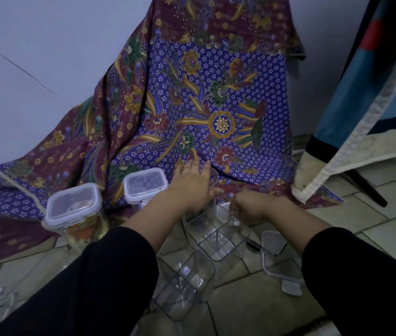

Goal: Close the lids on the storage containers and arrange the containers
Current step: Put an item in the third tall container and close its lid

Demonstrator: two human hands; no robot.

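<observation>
Lid-closing step in hand, frame centre: left hand [193,184] pressed flat, fingers spread, on clear lidded container [212,187]; right hand [250,206] grip indiscernible. Next judged: latches snapped, open clear rectangular containers [218,241] lidded.

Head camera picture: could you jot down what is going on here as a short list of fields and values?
Setting: tiled floor beside a patterned cloth
Left hand: spread flat on top of a clear container, as if pressing a lid down
Right hand: curled at the same container's edge; what it grips is hidden
Closed containers: two, lids on
Open containers: two, lying without lids
Loose lids: two, on the floor at right
</observation>
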